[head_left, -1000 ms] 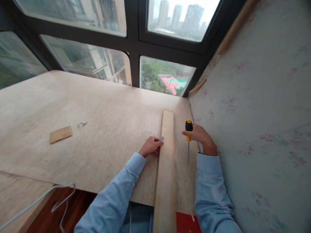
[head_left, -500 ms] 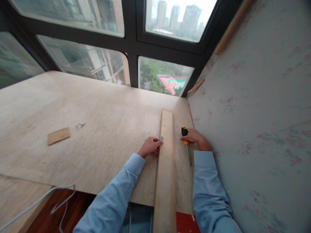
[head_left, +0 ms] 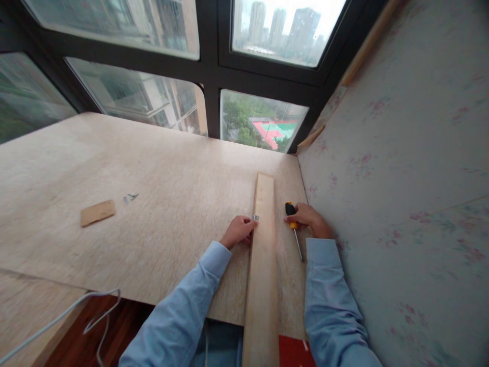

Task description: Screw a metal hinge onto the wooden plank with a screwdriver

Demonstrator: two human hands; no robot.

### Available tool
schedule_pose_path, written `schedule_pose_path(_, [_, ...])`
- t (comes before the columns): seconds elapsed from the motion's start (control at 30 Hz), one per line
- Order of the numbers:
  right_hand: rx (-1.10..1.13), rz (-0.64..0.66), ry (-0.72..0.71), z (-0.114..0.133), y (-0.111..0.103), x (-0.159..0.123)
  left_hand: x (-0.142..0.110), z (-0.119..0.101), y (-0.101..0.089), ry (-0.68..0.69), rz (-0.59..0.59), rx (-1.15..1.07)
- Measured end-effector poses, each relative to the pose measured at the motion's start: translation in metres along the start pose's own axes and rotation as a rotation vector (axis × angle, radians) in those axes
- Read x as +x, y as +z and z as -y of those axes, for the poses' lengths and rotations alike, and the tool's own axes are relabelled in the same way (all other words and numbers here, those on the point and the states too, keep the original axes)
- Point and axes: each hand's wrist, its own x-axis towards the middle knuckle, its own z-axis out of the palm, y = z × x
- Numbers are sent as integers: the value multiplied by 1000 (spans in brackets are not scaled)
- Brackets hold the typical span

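A long pale wooden slat [head_left: 263,265] lies lengthwise on the plywood sheet [head_left: 153,214], running away from me. My left hand [head_left: 239,230] is curled at the slat's left edge, its fingers pinched on a small metal bracket [head_left: 255,217]. Right of the slat, my right hand [head_left: 308,218] is closed on the yellow and black handle of a screwdriver [head_left: 293,227]. The tool lies low on the sheet with its shaft pointing back toward me.
A small flat wooden piece [head_left: 97,212] and a few loose metal bits [head_left: 130,197] lie at the left of the sheet. A flowered wall panel [head_left: 401,168] stands close on the right. Windows [head_left: 263,117] are beyond. A white cable [head_left: 61,318] hangs below the near edge.
My right hand has lowered the screwdriver from upright down onto the sheet beside the slat. The left hand has stayed on the bracket.
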Motion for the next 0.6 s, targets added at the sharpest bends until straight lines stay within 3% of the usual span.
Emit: schedule_pose_path(0.6, [-39,-1,-17,-1,2,3,1,1,1,3,-14,13])
